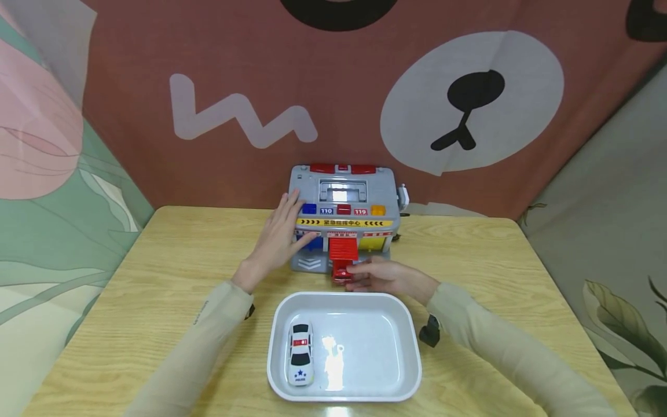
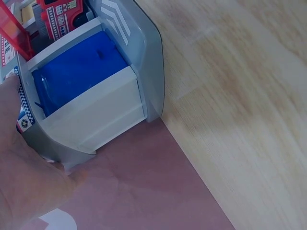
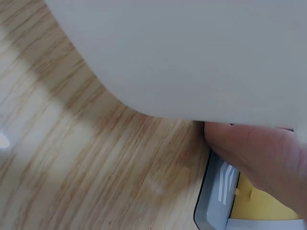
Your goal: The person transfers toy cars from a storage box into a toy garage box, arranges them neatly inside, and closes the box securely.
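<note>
A grey toy station point(image 1: 344, 222) with blue, red and yellow doors stands at the table's back. Its red middle door point(image 1: 343, 249) is raised, and a red toy vehicle point(image 1: 341, 272) sits in that doorway, also visible as a red truck point(image 2: 62, 18) in the left wrist view. My right hand point(image 1: 388, 277) has thumb and fingers around the vehicle's right side; in the right wrist view the hand point(image 3: 261, 153) is partly hidden by the tray. My left hand point(image 1: 276, 240), fingers extended, rests on the station's left side, beside the closed blue door point(image 2: 79, 72).
A white tray point(image 1: 365, 392) stands in front of the station, holding a white toy police car point(image 1: 300, 354) at its left. A patterned cloth point(image 1: 234, 174) hangs behind the wooden table point(image 1: 172, 260). A white handle point(image 1: 403, 197) juts from the station's right side.
</note>
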Motion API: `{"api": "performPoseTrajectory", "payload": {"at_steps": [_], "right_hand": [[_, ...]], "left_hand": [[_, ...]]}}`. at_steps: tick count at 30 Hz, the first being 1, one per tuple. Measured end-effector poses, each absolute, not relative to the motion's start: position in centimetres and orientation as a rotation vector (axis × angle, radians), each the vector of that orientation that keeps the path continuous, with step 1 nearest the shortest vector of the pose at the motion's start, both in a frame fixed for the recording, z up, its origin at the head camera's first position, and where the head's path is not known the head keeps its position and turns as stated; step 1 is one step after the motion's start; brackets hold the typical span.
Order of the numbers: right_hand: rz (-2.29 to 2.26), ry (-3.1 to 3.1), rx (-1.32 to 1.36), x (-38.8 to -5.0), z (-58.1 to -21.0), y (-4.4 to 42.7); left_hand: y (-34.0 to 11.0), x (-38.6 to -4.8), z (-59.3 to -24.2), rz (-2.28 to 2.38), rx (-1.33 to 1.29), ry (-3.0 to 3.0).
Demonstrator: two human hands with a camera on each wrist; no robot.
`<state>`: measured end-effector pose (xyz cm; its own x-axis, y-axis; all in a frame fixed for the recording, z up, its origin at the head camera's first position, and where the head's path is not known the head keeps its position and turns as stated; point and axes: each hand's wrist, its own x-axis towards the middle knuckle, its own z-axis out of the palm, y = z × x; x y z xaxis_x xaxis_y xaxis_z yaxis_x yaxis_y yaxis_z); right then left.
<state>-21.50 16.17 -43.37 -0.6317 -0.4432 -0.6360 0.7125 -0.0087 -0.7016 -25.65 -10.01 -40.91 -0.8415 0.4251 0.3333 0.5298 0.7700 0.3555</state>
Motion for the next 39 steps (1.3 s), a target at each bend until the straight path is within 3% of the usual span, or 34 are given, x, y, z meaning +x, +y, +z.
{"api": "performPoseTrajectory", "payload": {"at_steps": [16, 39], "right_hand": [[-1.689, 1.656, 0.120, -21.57, -43.49, 15.85], [-1.750, 1.693, 0.119, -21.88, -44.10, 16.59]], "left_hand": [[-10.04, -25.47, -41.19, -0.661, -0.740, -2.737], [-9.85, -25.54, -41.02, -0.661, -0.740, -2.732]]}}
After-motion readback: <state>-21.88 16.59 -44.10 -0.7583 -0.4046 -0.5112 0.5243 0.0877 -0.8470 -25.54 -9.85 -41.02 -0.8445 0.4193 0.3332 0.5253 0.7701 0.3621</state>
